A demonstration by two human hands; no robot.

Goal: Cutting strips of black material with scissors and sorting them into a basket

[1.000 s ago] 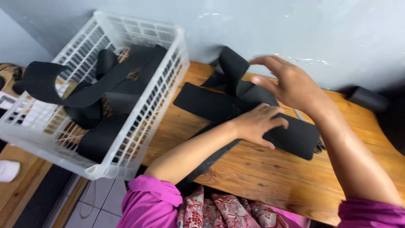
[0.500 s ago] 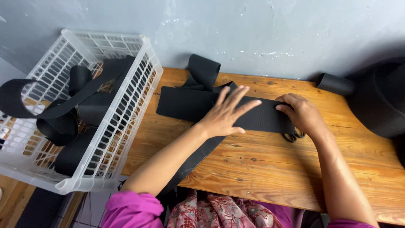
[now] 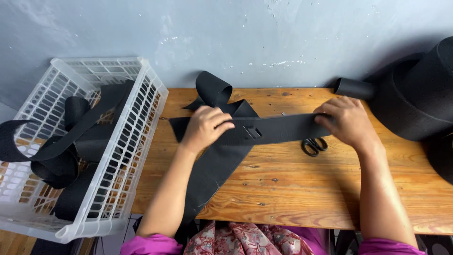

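A wide black webbing strap (image 3: 278,128) lies stretched across the wooden table (image 3: 292,189). My left hand (image 3: 204,127) presses down on its left part, fingers curled over the top edge. My right hand (image 3: 344,120) grips the strap's right end. Under the strap, another length of black webbing (image 3: 212,170) runs down over the table's near edge. A curled loop of strap (image 3: 212,89) stands behind my left hand. Black-handled scissors (image 3: 314,145) lie just below the strap, beside my right hand.
A white plastic basket (image 3: 137,156) with several black strap pieces sits left of the table. A big roll of black webbing (image 3: 420,94) stands at the right, with a small black roll (image 3: 353,88) beside it. A grey wall is behind.
The view has swung right and levelled. My hands moved apart along the strap, left hand to the left part, right hand onto the right end, and the strap now lies straight.
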